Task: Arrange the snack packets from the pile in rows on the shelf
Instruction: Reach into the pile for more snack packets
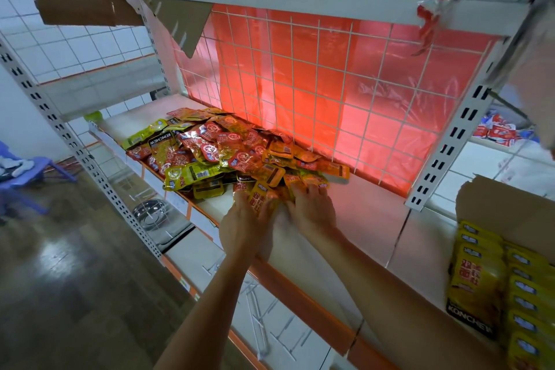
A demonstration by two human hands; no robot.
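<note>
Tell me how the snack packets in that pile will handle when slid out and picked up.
The packets look glossy, so they probably slip over each other and the pile may slump. They lie flat and thin, so likely light and bendy. The shelf looks smooth; pushed ones should slide easily.

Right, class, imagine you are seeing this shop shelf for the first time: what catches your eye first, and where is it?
The glowing red plastic sheet across the back of the shelf strikes first. Below it, a jumbled pile of red and yellow snack packets lies on the shelf, with the left hand and right hand at its near edge. Yellow packets sit stacked at the lower right.
</note>
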